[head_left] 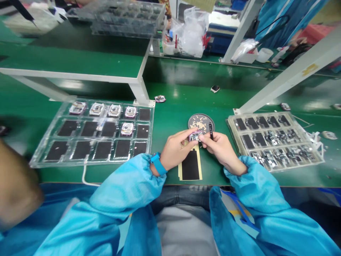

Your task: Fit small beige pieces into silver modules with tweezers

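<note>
Module: a small metal module (195, 136), silvery with a pinkish edge, held tilted just above the bench.
Tool: a slim black pen-shaped tool (210, 128), nearly upright, its lower end behind the fingers.
Left hand: the left hand (177, 150) grips the module's left end.
Right hand: the right hand (221, 151) pinches the tool beside the module.

A clear tray (90, 137) of metal modules (114, 110) sits at the green bench's (173, 113) left side, a second tray (274, 139) at its right
</note>
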{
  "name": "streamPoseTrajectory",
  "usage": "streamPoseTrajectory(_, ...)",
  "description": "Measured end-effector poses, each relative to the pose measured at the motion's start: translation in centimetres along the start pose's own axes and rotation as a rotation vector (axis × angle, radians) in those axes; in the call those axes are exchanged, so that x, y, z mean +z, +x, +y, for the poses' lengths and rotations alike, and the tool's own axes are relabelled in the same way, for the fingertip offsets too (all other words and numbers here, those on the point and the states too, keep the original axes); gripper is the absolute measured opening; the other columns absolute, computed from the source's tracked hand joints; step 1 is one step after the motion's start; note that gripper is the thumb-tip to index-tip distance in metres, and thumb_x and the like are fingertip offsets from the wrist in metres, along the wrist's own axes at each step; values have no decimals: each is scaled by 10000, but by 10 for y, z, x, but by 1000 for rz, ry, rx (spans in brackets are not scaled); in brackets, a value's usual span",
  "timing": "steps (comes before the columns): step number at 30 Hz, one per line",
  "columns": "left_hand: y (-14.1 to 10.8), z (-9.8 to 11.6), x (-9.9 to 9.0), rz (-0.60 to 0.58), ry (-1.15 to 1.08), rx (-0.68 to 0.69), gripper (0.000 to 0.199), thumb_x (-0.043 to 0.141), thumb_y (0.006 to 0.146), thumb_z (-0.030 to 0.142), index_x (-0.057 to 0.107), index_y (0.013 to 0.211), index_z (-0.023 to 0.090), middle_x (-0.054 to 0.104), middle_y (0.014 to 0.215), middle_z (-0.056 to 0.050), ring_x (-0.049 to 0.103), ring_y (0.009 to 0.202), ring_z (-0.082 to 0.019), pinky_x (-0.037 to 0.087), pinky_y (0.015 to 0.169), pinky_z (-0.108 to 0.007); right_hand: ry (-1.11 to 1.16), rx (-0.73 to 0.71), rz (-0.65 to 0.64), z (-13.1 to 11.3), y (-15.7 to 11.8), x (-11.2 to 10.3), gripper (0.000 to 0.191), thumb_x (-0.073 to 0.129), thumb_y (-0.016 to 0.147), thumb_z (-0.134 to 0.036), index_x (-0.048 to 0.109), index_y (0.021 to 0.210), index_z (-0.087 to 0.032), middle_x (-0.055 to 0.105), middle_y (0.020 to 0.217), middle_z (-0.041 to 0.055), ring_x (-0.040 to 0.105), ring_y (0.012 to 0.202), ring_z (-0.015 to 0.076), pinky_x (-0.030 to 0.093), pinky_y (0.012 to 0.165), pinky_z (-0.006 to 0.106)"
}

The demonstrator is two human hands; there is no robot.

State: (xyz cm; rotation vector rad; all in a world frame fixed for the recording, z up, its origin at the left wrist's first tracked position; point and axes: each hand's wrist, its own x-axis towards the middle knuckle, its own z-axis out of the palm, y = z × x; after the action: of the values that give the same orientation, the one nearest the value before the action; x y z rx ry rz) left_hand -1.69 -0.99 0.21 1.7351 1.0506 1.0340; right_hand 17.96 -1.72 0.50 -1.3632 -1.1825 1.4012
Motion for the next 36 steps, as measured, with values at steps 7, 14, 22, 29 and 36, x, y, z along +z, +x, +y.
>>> streamPoseTrajectory(7, 2, 2, 1, 17, -98, -29, 422, 737, 897, 281, 706, 1315, 238, 714, 1318, -71, 679, 1145, -238, 538, 1015, -369, -20, -39, 33, 4, 0, 0, 425, 835, 762, -543, 607, 685, -192, 479, 550, -58, 320, 449, 62, 218, 417, 231)
streamPoseTrajectory(14, 4, 3, 5, -64, -603, -294, 533, 826, 807, 315, 697, 1300, 160, 757, 1170, -113, 738, 936, -212, 613, 894, -366, -15, -227, 87, 4, 0, 9, 406, 861, 746, -473, 679, 1010, -225, 722, 946, 38, 673, 839, 175, 561, 745, 299)
streamPoseTrajectory(22, 5, 3, 11, 18, -582, -153, 300, 782, 843, 314, 762, 1105, 169, 643, 1228, -108, 714, 1021, -203, 616, 872, -308, 25, -190, 98, 6, -2, 18, 353, 874, 733, -441, 708, 947, -214, 713, 845, 23, 634, 695, 157, 527, 643, 297)
streamPoseTrajectory(29, 1, -1, 17, 32, -201, -104, 226, 642, 943, 259, 712, 1145, 186, 701, 1072, -79, 676, 943, -183, 551, 873, -299, -29, -188, 185, 8, -1, 17, 425, 865, 702, -553, 639, 830, -217, 520, 601, -47, 369, 493, 92, 284, 469, 257)
streamPoseTrajectory(36, 0, 3, 24, 144, -108, -30, 182, 642, 932, 224, 731, 1085, 181, 681, 963, -48, 630, 836, -147, 511, 776, -255, 12, -154, 189, 11, 2, 20, 485, 854, 673, -619, 581, 799, -238, 543, 601, -38, 483, 523, 123, 363, 472, 261)
